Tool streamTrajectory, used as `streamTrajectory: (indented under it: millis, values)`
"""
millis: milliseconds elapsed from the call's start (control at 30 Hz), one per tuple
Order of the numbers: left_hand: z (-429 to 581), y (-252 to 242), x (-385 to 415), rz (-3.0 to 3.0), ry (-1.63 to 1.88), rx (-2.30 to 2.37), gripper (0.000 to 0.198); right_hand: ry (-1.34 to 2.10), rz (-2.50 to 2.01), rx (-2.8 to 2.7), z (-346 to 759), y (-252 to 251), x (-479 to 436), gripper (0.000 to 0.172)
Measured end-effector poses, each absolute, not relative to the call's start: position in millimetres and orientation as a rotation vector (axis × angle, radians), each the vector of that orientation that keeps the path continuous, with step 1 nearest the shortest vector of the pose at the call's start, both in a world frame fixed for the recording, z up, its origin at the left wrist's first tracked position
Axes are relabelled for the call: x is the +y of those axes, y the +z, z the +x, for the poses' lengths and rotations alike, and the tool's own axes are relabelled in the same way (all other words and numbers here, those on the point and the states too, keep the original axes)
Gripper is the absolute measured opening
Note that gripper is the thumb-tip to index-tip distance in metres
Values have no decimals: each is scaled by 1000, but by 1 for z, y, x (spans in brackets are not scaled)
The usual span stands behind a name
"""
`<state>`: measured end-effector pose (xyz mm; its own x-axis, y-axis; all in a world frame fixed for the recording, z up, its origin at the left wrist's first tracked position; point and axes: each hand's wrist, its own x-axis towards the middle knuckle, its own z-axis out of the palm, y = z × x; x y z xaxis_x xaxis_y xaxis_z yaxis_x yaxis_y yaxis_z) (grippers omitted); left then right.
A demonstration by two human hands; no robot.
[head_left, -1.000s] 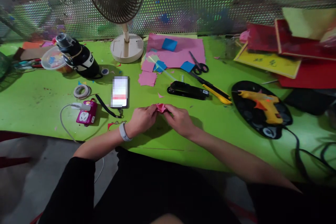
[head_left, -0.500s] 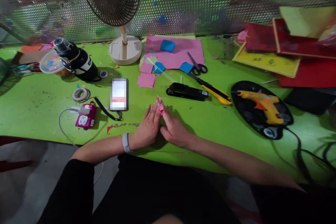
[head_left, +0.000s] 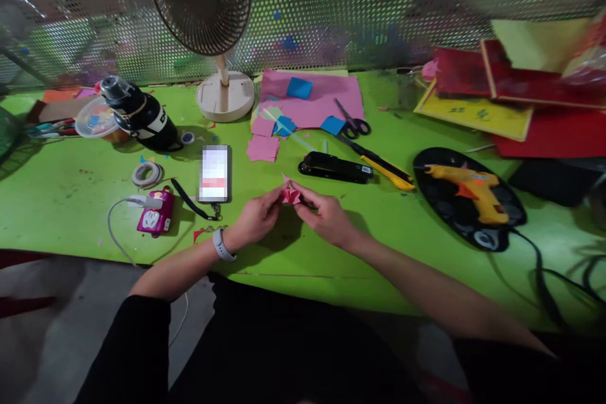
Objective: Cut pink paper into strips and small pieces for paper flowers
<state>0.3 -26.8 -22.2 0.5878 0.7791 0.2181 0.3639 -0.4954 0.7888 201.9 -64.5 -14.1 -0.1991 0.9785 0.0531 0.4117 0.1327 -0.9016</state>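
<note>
Green table (head_left: 383, 252) backed by a perforated screen (head_left: 322, 12) | folded pink paper (head_left: 291, 196) held toward the table's near edge, pinched by the fingertips of both the left hand (head_left: 257, 218) and the right hand (head_left: 327, 219) | stapler (head_left: 334, 168) and cutter (head_left: 387, 170) laid beyond it | glue gun (head_left: 483, 189) set toward the right edge | fan (head_left: 202, 3) stood at the far edge

The left forearm (head_left: 177, 266) and right forearm (head_left: 426, 283) slant inward and forward, and the left hand (head_left: 254, 219) and right hand (head_left: 327, 219) nearly meet, their fingers (head_left: 271, 199) bent and pinching.
</note>
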Motion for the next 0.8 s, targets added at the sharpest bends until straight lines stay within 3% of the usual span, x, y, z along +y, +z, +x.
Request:
streamTrajectory:
  millis: [233,467,600,800]
  values:
    - [-3,-13,-24,2041,804,983,34,1003,-1274,-1693,208,-11,-61,52]
    - [-1,-8,-26,1905,839,935,35,932,-1269,-1634,213,-15,-56,34]
    - [-1,-7,-25,1772,849,870,44,974,-1231,-1588,213,-16,-57,31]
    - [-4,-9,-22,1826,917,771,37,1070,-1209,-1528,211,-14,-57,27]
